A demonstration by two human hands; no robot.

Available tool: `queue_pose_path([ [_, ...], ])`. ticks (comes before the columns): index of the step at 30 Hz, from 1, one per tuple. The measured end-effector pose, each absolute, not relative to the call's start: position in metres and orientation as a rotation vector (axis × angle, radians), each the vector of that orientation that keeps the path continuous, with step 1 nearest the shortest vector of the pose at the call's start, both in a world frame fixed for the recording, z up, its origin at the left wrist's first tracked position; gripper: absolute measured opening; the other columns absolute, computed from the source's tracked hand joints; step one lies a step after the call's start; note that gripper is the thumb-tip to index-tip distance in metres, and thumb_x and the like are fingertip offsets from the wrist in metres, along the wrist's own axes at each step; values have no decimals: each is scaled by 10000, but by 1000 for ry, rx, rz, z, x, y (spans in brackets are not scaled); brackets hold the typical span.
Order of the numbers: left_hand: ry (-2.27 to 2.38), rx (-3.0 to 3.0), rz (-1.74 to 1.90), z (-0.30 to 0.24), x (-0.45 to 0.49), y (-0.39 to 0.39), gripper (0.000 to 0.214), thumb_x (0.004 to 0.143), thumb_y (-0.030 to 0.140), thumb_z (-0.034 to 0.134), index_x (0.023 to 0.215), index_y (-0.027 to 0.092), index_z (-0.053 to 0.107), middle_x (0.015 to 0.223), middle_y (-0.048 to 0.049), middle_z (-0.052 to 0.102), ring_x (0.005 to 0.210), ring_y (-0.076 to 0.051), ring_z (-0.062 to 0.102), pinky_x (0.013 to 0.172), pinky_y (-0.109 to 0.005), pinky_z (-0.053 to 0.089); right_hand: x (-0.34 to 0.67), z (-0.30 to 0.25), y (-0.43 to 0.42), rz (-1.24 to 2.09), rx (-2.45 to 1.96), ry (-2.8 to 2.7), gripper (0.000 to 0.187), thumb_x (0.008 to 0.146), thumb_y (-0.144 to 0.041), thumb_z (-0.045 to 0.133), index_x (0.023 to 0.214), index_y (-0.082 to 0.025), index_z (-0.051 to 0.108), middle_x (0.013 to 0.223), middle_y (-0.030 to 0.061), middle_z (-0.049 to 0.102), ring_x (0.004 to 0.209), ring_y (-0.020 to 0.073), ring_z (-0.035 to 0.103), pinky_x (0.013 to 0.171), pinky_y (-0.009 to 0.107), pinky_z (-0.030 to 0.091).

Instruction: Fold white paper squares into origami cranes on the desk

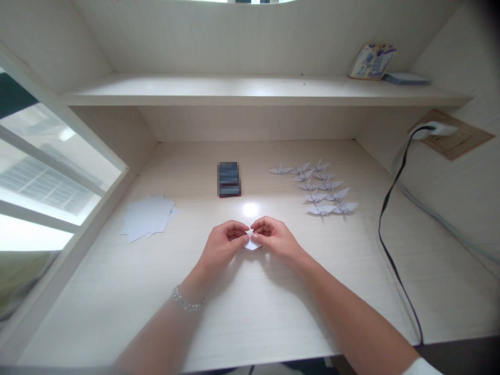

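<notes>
A small piece of folded white paper [252, 245] is pinched between both hands above the middle of the desk. My left hand [226, 239], with a silver bracelet at the wrist, grips its left side between thumb and fingers. My right hand [275, 235] holds the right side in the same way, the two thumbs almost meeting. Most of the paper is hidden by the fingers, so its exact folded shape is unclear. Several folded paper cranes [326, 185] stand in rows to the right. On the left lies a loose stack of white paper sheets [149, 217].
Behind my hands lies a dark, pixelated rectangular object [229, 179]. A black cord [385, 208] runs from the wall socket [453, 136] down across the desk's right side. The shelf [234, 86] above carries a small colourful box [373, 61]. A window frame borders the left.
</notes>
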State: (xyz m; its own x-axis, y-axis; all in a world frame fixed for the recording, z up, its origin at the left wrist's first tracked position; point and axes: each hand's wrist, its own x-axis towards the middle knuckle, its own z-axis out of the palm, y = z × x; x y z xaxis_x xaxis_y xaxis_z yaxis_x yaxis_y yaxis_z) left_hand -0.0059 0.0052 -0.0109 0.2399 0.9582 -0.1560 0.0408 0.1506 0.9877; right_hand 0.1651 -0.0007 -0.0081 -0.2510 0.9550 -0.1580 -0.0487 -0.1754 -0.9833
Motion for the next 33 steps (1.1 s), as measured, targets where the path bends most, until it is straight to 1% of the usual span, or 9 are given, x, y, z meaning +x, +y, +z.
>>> queue_pose_path([
  [4, 1096, 1194, 916, -11, -8, 6, 160, 656, 166, 660, 815, 146, 650, 758, -53, 682, 694, -163, 630, 622, -255, 491, 165, -8, 0, 1563, -1136, -1238, 252, 675, -269, 686, 887, -178, 584, 717, 4, 597, 648, 137, 568, 587, 275, 478],
  [7, 1071, 1240, 893, -11, -7, 6, 175, 688, 189, 644, 858, 147, 645, 811, -63, 681, 733, -170, 631, 652, -268, 497, 165, -10, 0, 1531, -1144, -1284, 245, 694, -266, 672, 904, -177, 581, 722, 6, 604, 655, 138, 570, 595, 273, 467],
  [10, 1099, 1348, 891, -12, -6, 5, 176, 711, 232, 650, 861, 141, 632, 833, -73, 675, 768, -175, 630, 698, -288, 500, 166, -11, -1, 1499, -1147, -1356, 206, 722, -244, 642, 906, -173, 579, 744, 12, 610, 670, 139, 570, 600, 267, 452],
  [15, 1134, 1463, 915, -12, -4, 3, 125, 735, 211, 624, 841, 145, 613, 837, -63, 660, 772, -164, 624, 714, -282, 496, 165, -9, -3, 1435, -1158, -1460, 157, 742, -199, 597, 897, -176, 584, 793, 21, 617, 707, 142, 569, 620, 262, 441],
  [20, 1121, 1503, 896, -10, -4, 2, 113, 748, 196, 605, 851, 151, 608, 849, -61, 662, 783, -162, 627, 719, -276, 498, 164, -7, -3, 1363, -1238, -1507, 137, 714, -166, 577, 851, -176, 590, 776, 14, 618, 692, 139, 567, 617, 255, 436],
  [26, 1146, 1544, 911, -11, -5, 2, 105, 752, 182, 591, 854, 160, 607, 837, -49, 657, 785, -158, 623, 730, -276, 496, 163, -8, -1, 1280, -1313, -1530, 136, 670, -123, 536, 787, -172, 587, 708, -4, 593, 646, 127, 544, 586, 239, 414],
  [33, 1111, 1569, 875, -11, -4, 1, 110, 751, 166, 575, 847, 169, 627, 850, -50, 668, 790, -158, 623, 722, -271, 490, 164, -11, -2, 1326, -1281, -1521, 148, 647, -112, 534, 776, -174, 572, 707, -11, 584, 613, 112, 518, 559, 226, 392],
])
